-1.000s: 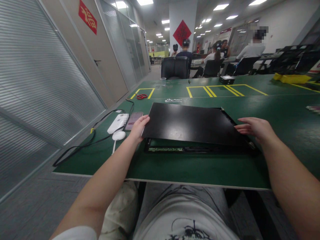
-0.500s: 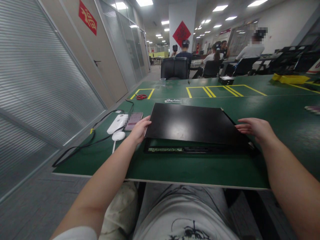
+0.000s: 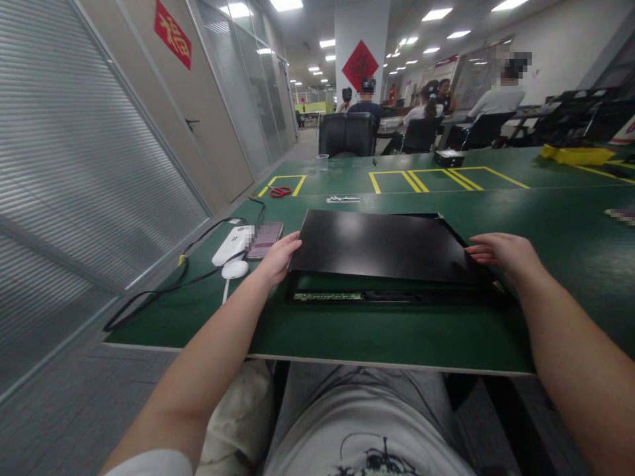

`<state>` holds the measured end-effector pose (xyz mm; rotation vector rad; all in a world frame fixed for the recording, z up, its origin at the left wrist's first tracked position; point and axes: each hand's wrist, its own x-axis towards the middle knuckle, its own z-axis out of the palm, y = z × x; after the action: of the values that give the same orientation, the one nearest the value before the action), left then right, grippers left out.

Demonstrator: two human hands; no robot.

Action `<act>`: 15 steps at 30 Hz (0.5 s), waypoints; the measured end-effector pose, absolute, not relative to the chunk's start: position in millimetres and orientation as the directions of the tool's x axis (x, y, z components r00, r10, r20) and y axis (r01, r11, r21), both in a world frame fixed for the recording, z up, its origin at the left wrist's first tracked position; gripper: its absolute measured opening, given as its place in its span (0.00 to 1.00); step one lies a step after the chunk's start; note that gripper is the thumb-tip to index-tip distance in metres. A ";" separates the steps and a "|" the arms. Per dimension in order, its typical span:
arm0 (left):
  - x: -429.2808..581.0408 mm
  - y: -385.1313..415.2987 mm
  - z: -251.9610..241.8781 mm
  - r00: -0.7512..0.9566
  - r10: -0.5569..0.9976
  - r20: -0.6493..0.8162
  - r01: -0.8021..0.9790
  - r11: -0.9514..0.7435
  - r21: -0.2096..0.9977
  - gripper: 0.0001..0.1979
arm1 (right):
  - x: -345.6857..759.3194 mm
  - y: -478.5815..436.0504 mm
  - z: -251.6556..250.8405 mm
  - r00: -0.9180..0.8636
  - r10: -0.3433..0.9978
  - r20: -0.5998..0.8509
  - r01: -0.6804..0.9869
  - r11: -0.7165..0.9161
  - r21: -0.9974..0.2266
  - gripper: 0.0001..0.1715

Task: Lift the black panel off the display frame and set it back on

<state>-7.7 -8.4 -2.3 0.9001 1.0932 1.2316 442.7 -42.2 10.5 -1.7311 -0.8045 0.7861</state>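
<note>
A large black flat panel [image 3: 381, 244] lies tilted over a black frame [image 3: 397, 297] on the green table [image 3: 377, 337], its near edge raised above a green circuit strip [image 3: 327, 297]. My left hand [image 3: 278, 258] grips the panel's left edge, thumb on top. At the right edge my right hand [image 3: 501, 252] holds the panel, fingers curled over it.
A phone [image 3: 265, 238], a white power strip [image 3: 232, 244], a white puck [image 3: 235, 269] and a black cable [image 3: 163, 287] lie left of the panel. Red scissors [image 3: 280, 192], a plastic cup [image 3: 323, 161] and small metal parts [image 3: 343, 198] sit farther back. Several people sit at desks beyond.
The panel's near edge has come down closer to the frame, and both hands have lowered slightly with it.
</note>
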 end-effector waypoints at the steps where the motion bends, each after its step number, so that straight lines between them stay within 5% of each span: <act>1: -8.2 -7.3 -3.6 -0.001 0.989 -0.150 -0.263 0.144 0.954 0.17 | 444.1 -41.1 8.8 0.561 0.819 -0.122 0.159 -0.251 -0.955 0.03; 15: -5.6 -7.5 -8.0 0.004 0.993 -0.117 -0.206 0.116 0.972 0.12 | 449.6 -41.8 -2.0 0.547 0.837 0.024 0.427 -0.255 -0.867 0.06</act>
<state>-5.6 -7.5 -8.0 0.9681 1.1150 1.2196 449.6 -41.8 -2.0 -1.8777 -1.0329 0.5690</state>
